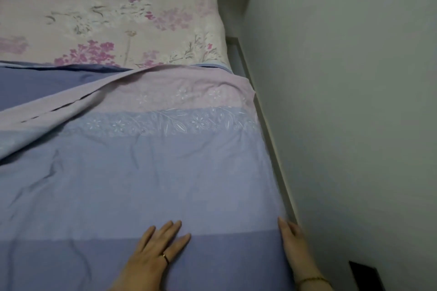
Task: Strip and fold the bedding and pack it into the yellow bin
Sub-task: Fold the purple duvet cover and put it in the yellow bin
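Note:
A blue-violet duvet cover (146, 172) with a pale pink and light blue embroidered band lies spread over the near part of the bed. A corner of it is folded back at the left, showing a darker blue side (47, 85). Beyond it lies a pink floral sheet (113, 14) over the mattress. My left hand (158, 250) rests flat on the cover with straight fingers, a ring on one finger. My right hand (293, 241) lies with straight fingers along the cover's right edge, next to the wall. The yellow bin is not in view.
A grey wall (354, 101) runs close along the bed's right side, with a narrow gap and a pale bed frame rail (272, 139) between. A dark object (364, 274) sits low against the wall at the bottom right.

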The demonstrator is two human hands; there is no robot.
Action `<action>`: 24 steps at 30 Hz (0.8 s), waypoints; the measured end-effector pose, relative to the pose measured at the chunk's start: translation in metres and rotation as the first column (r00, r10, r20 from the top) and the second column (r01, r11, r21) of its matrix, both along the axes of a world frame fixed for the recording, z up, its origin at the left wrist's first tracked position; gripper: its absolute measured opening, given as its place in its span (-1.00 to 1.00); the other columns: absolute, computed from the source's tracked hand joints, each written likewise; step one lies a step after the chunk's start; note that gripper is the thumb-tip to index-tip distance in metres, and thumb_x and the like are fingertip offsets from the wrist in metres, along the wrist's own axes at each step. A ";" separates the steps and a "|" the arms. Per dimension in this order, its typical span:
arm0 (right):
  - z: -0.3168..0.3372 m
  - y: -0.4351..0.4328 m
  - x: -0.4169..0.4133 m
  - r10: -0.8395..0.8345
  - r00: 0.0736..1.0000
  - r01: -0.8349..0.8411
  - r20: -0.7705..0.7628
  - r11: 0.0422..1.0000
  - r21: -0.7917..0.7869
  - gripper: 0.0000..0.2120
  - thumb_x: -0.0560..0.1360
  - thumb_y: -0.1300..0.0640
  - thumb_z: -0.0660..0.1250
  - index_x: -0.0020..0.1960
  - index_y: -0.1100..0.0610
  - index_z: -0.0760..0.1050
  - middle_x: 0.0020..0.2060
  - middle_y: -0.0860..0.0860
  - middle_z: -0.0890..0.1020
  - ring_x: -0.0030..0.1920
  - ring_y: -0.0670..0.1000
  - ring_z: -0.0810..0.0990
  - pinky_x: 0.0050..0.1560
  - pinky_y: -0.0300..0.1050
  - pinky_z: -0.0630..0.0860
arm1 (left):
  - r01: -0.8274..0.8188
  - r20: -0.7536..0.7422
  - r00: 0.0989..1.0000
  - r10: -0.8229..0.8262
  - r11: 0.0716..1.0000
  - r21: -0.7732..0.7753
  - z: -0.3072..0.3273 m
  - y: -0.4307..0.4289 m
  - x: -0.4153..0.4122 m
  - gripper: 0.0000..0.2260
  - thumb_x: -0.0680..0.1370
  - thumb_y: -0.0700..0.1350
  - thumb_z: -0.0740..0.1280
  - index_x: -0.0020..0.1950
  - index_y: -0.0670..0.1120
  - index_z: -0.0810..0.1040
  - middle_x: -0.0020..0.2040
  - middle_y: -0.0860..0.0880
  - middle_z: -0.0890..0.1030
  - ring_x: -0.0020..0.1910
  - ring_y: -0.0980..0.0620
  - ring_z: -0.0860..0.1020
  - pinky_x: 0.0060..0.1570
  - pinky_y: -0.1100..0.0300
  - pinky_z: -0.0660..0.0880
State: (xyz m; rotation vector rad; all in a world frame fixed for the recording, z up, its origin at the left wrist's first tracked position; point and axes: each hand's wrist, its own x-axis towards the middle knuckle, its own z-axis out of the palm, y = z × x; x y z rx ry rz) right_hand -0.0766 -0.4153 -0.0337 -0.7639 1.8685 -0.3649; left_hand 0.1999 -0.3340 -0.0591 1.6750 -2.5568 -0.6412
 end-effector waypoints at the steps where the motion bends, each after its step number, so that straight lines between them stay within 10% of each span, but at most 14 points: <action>1: 0.000 0.011 -0.003 -0.027 1.000 0.027 0.007 1.000 0.008 -0.59 0.60 0.06 0.12 0.34 0.29 0.34 0.30 0.22 0.43 0.28 0.17 0.41 0.25 -0.04 0.31 | 0.022 0.016 1.000 -0.022 1.000 0.008 0.000 0.008 -0.006 -0.03 0.21 0.41 0.12 0.53 0.06 -0.09 0.54 0.07 -0.11 0.52 0.15 -0.11 0.41 0.28 -0.07; 6: 0.010 0.059 -0.019 -0.123 0.992 0.119 0.040 0.989 0.090 -0.58 0.58 0.04 0.15 0.31 0.31 0.36 0.25 0.20 0.48 0.21 0.17 0.46 0.20 -0.04 0.36 | 0.041 0.136 0.990 -0.042 0.999 0.009 -0.002 0.048 -0.036 0.02 0.16 0.37 0.07 0.53 0.00 -0.14 0.55 -0.01 -0.08 0.52 0.06 -0.16 0.42 0.17 -0.11; 9: 0.015 0.078 -0.030 -0.136 0.990 0.132 0.042 0.987 0.088 -0.83 0.55 0.10 0.20 0.01 0.22 0.42 -0.03 0.09 0.52 -0.03 0.08 0.51 0.01 -0.07 0.44 | -0.063 0.096 0.993 0.067 0.997 -0.050 0.000 0.060 -0.049 -0.18 0.31 0.06 0.10 0.53 -0.01 -0.12 0.33 -0.04 0.37 0.39 -0.02 0.23 0.44 0.18 -0.18; 13: 0.015 0.093 -0.041 -0.163 0.985 0.162 0.057 0.987 0.026 -0.81 0.55 0.14 0.22 0.01 0.28 0.47 -0.04 0.22 0.57 -0.14 0.07 0.47 -0.26 -0.21 0.38 | -0.201 -0.045 0.980 0.196 0.939 -0.280 -0.001 0.062 -0.057 -0.62 0.42 -0.04 0.08 0.20 -0.02 0.42 0.00 -0.04 0.68 0.08 0.03 0.45 0.39 0.32 -0.05; 18: 0.023 0.096 -0.047 -0.233 0.966 0.245 0.108 0.962 -0.118 -0.84 0.55 0.21 0.22 -0.18 0.22 0.45 -0.16 0.14 0.53 -0.30 0.00 0.43 -0.31 -0.21 0.41 | -0.241 -0.100 0.970 0.220 0.872 -0.426 0.021 0.060 -0.064 -0.60 0.26 -0.12 0.06 -0.21 -0.05 0.70 -0.21 0.01 0.71 -0.34 0.10 0.67 -0.23 0.32 0.48; 24: 0.052 0.120 -0.073 -0.159 0.984 0.174 0.084 0.956 -0.234 -0.70 0.56 0.23 0.21 -0.35 0.13 0.39 -0.37 0.02 0.46 -0.36 -0.06 0.39 -0.49 -0.39 0.37 | -0.181 -0.090 0.983 0.158 0.872 -0.455 0.051 0.080 -0.083 -0.64 0.25 -0.06 0.09 -0.29 -0.06 0.69 -0.33 0.07 0.69 -0.44 0.13 0.63 -0.44 0.33 0.48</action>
